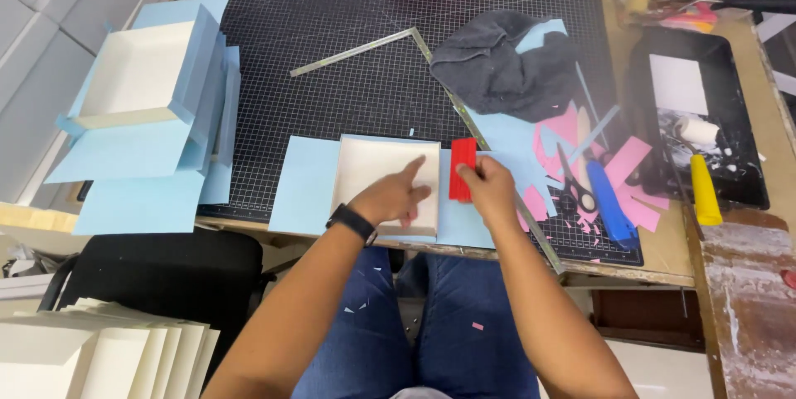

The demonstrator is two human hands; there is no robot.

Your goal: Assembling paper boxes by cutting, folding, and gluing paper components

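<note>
Plainly, I was pressing pale blue paper onto the shallow cream cardboard box tray at the near edge of the black gridded cutting mat on the worktop. My left hand lay flat, fingers apart, on the tray; my right hand was clamped on the flat red plastic scraper against its right wall. By my judgement, smoothing demands firm, even strokes.

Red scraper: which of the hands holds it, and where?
Right hand grips the red scraper by its right edge. Left hand holds nothing, resting on the box.
</note>
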